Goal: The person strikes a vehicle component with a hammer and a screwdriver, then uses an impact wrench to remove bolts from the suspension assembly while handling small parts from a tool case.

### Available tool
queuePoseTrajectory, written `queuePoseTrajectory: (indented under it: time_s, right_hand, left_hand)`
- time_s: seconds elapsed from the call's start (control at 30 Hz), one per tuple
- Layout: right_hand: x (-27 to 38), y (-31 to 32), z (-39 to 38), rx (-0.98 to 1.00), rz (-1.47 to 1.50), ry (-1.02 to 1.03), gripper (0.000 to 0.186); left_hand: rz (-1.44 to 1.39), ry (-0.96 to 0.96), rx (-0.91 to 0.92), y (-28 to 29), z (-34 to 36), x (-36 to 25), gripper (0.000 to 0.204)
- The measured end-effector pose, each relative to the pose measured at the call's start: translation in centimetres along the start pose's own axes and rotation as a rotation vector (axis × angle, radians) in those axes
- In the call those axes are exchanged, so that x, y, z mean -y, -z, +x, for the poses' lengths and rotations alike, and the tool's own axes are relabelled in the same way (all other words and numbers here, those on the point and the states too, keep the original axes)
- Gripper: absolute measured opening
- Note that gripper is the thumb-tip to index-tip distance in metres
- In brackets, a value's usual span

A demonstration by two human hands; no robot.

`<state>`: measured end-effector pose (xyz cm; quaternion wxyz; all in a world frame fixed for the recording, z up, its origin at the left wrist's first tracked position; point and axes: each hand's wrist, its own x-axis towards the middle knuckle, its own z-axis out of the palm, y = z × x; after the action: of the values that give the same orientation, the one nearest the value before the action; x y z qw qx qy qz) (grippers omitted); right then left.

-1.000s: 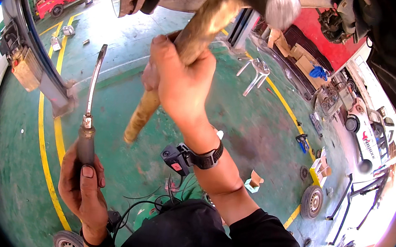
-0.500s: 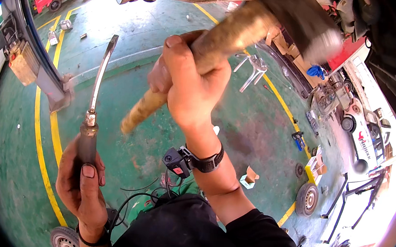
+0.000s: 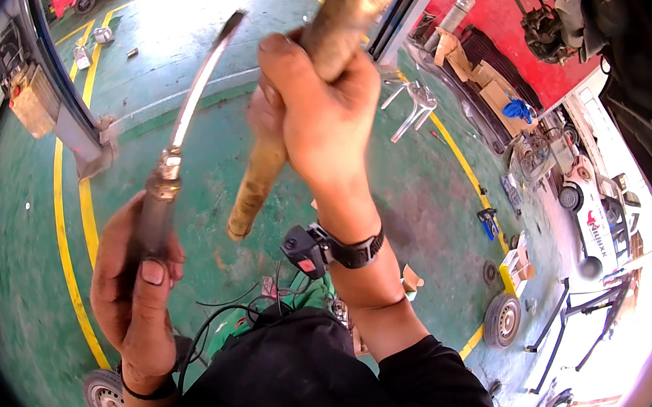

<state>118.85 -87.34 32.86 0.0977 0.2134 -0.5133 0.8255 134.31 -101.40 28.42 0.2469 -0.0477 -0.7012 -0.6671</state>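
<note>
Screwdriver (image 3: 182, 131): in my left hand (image 3: 133, 295), tip up, leaning right; slim bright shaft, darker toward the flat tip.
Collar and grip: worn, brownish metal collar above a smooth dark grey grip.
Left fingers: curled closed round the grip, thumb laid along its near side.
Wooden handle (image 3: 341, 32): thick, yellow-brown, stained in dark blotches; slanted, its upper end running past the top of my view.
Right fingers: my right hand (image 3: 322, 117) is wrapped tightly round the wood.
Floor (image 3: 434, 222): green; both tools hang in the air above it, apart, between its left and right yellow lines.
</note>
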Motion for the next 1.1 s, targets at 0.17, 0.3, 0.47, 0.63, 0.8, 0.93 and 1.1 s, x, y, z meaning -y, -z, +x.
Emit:
queuePoseTrajectory:
  time_s: [0.17,0.3,0.47,0.63,0.8,0.93,1.1]
  right_hand:
    - [0.3,4.5,-4.2,-0.064,-0.053,0.098,0.01]
    - [0.2,8.2,-7.6,-0.1,-0.148,0.12,0.017]
    - [1.2,11.9,-11.4,-0.164,-0.11,0.137,0.016]
    - [3.2,13.5,-13.4,-0.076,-0.198,0.102,0.028]
    - [5.5,12.2,-14.2,-0.041,-0.196,0.082,0.027]
    - [6.1,10.8,-14.2,0.04,-0.156,0.077,0.026]
    - [6.5,8.8,-14.5,-0.046,-0.201,0.057,0.022]
  left_hand:
    - [-0.181,0.106,0.162,-3.7,2.8,-1.9,0.051]
    - [-0.575,0.213,0.395,-6.9,6.0,-1.3,0.049]
    - [-0.943,0.261,0.591,-10.8,8.1,-1.6,0.043]
    - [-0.995,0.265,0.641,-12.4,9.3,-3.2,0.037]
    - [-1.1,0.257,0.619,-13.0,9.0,-3.6,0.034]
    - [-1.215,0.331,0.596,-13.4,8.8,-4.3,0.03]
    - [-1.303,0.343,0.625,-13.3,9.2,-5.8,0.026]
